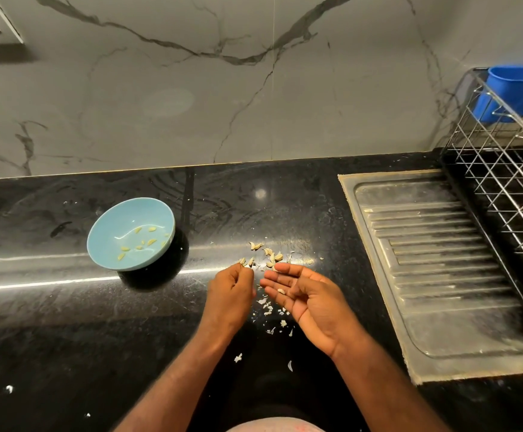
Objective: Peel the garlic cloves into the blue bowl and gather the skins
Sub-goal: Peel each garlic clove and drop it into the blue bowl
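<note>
The small pile of unpeeled pale garlic cloves [269, 256] lies on the black polished stone counter [67, 307], just beyond my fingertips. My right hand [304, 296] is palm up, fingers loosely spread, with one whitish scrap [281, 290] resting on them. My left hand [232, 288] is curled beside a clove; whether its fingertips pinch anything I cannot tell. A scatter of peeled yellowish cloves [143, 243] sits in the shallow light-blue bowl [110, 219], well to my left. Papery white skins [268, 310] lie strewn under and behind my hands, ungathered. I judge the peeling roughly half done and the gathering not begun.
</note>
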